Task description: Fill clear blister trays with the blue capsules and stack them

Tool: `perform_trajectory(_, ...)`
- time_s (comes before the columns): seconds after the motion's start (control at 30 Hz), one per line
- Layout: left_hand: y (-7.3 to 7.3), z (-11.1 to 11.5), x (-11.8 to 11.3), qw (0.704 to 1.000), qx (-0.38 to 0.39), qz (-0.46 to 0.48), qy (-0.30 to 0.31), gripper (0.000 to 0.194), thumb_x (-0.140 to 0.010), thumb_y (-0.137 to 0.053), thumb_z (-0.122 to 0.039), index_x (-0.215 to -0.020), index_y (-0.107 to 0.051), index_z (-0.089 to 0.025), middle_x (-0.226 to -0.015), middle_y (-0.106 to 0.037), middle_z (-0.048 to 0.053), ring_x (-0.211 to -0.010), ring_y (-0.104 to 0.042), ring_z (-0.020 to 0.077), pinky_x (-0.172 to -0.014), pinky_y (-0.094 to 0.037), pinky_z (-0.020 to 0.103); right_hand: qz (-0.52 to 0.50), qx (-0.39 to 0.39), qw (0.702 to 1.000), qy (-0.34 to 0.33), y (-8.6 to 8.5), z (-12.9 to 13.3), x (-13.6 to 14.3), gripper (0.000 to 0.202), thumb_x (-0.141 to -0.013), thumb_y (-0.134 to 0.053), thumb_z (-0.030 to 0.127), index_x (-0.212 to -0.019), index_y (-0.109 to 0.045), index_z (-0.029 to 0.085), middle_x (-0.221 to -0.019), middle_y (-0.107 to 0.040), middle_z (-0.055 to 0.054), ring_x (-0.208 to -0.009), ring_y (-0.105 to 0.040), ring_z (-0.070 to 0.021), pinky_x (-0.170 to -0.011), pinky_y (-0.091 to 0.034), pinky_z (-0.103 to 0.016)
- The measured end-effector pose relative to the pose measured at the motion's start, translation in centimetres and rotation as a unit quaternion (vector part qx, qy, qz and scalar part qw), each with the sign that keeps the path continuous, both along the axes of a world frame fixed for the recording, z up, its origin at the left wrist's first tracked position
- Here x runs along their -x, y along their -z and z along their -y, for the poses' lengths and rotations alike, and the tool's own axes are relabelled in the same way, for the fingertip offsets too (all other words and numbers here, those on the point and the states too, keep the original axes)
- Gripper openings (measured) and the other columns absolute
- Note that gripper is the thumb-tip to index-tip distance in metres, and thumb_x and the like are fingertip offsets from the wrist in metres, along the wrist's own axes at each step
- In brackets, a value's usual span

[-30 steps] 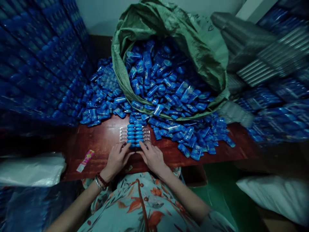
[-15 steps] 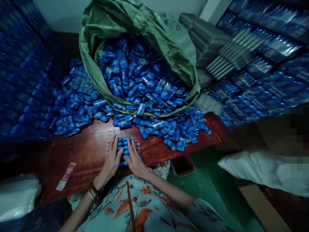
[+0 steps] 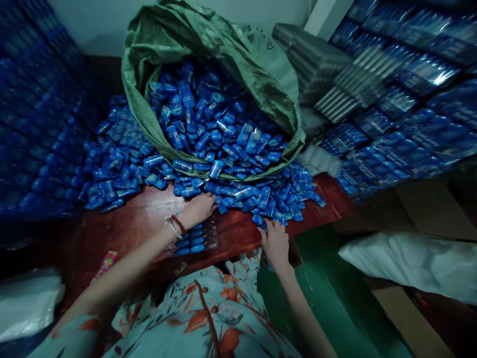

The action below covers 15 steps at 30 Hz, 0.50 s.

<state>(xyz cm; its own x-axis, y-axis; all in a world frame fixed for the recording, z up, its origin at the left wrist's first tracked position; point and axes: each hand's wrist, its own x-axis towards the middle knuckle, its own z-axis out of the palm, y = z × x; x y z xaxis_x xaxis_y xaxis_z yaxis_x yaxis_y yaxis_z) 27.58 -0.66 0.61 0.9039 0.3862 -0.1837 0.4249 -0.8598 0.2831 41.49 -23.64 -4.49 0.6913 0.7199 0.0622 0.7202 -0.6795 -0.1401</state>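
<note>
A clear plastic tray (image 3: 211,237) with rows of small blue containers (image 3: 197,240) in it lies on the table under my left wrist. My left hand (image 3: 199,208) reaches across the tray to the front of a loose heap of shiny blue-wrapped containers (image 3: 249,191). Its fingers are bent together at a blue container (image 3: 221,205) there; the grip is partly hidden. Farther right, my right hand (image 3: 276,243) is at the heap's front edge. Its fingers are apart and touch the blue containers, with one container (image 3: 258,220) beside the thumb and forefinger.
A large green woven sack (image 3: 274,94) lies open behind the heap, full of blue containers. Stacked blue packs (image 3: 40,124) rise at the left, and more packs (image 3: 421,117) stand right, beside clear trays (image 3: 316,59). A pink wrapper (image 3: 106,263) lies on the red-brown table (image 3: 130,231).
Both hands have left the tray's sides. My left hand has moved forward and right over it to the heap, and my right hand has gone right to the heap's front edge.
</note>
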Motion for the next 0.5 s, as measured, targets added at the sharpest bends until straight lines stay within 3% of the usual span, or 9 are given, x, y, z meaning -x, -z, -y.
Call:
perform_trajectory(0.07, 0.4, -0.3, -1.9, 0.999, -0.009, -0.036, -0.006, 0.026, -0.082, -0.059, -0.031, -0.1, -0.059, -0.012, -0.102, -0.059, 0.014, -0.092, -0.059, 0.0247, -0.077, -0.048, 0.034, 0.005, 0.033, 0.999, -0.029, 0.3, -0.1, 0.4, 0.032, -0.09, -0.042, 0.031, -0.115, -0.054, 0.016, -0.098, -0.055, -0.014, -0.092, -0.051, -0.0276, -0.07, -0.042, -0.037)
perform_trajectory(0.23, 1.1, 0.5, -4.6, 0.997, -0.016, -0.066, -0.029, 0.049, -0.067, -0.075, -0.04, -0.1, -0.058, -0.008, -0.105, -0.058, 0.021, -0.099, -0.056, 0.0327, -0.078, -0.047, 0.038, -0.037, -0.008, 0.993, -0.108, 1.2, -1.7, 3.8, 0.034, -0.091, -0.042, 0.036, -0.121, -0.048, 0.019, -0.101, -0.051, -0.01, -0.087, -0.053, -0.0226, -0.07, -0.043, -0.034)
perform_trajectory(0.4, 1.5, 1.1, -4.8, 0.996, 0.0, -0.08, -0.049, 0.059, -0.061, -0.08, -0.035, -0.104, -0.053, -0.005, -0.109, -0.056, 0.023, -0.094, -0.059, 0.0313, -0.075, -0.048, 0.036, -0.046, -0.004, 0.992, -0.117, 1.0, -2.7, 4.3, 0.047, -0.089, -0.043, 0.048, -0.124, -0.047, 0.018, -0.106, -0.052, -0.012, -0.096, -0.051, -0.0266, -0.074, -0.044, -0.038)
perform_trajectory(0.5, 1.6, 0.7, -4.2, 0.996, 0.03, -0.076, -0.043, 0.066, -0.06, -0.08, -0.033, -0.112, -0.048, -0.007, -0.101, -0.062, 0.018, -0.087, -0.063, 0.0282, -0.073, -0.048, 0.034, -0.078, 0.005, 0.986, -0.144, 0.6, -2.7, 3.4, 0.049, -0.088, -0.046, 0.048, -0.126, -0.045, 0.018, -0.108, -0.053, -0.011, -0.096, -0.052, -0.0253, -0.075, -0.044, -0.037)
